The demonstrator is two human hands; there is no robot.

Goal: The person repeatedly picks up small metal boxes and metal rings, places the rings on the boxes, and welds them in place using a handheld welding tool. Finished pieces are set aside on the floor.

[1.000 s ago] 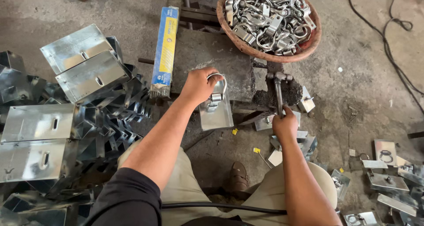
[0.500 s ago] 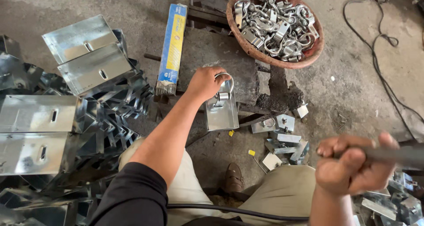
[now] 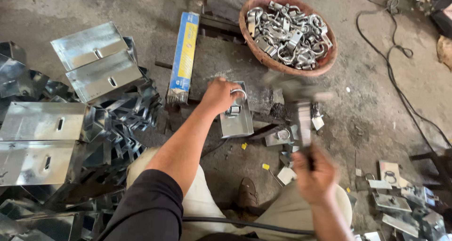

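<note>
— Where is the workpiece right now?

— I see the flat galvanised steel plate with a ring clip on top (image 3: 237, 115) lying on the dark worn steel block (image 3: 212, 64) in front of me. My left hand (image 3: 220, 94) rests on its upper end, fingers curled down around the ring, pinning the plate flat

— And the other hand?

— My right hand (image 3: 316, 173) is clenched round the handle of a dark steel hammer (image 3: 301, 113). It is blurred, so I cannot make out the head clearly; the handle runs roughly away from me, head far end

— How do the two lie relative to each other?

— The plate sits to the left of the hammer head and near it, long axis pointing away from me, almost parallel to the handle. The left hand is touching it; the right is well apart

— What is around?

— A round reddish-brown basket (image 3: 254, 48) of shiny bent metal clamps beyond the block, a long blue and yellow cardboard box (image 3: 184, 52) to the left of the block, stacked shiny folded sheet-metal boxes (image 3: 42, 123) at far left, small finished plates (image 3: 400, 201) scattered on the rough concrete floor (image 3: 376, 95) at right
</note>
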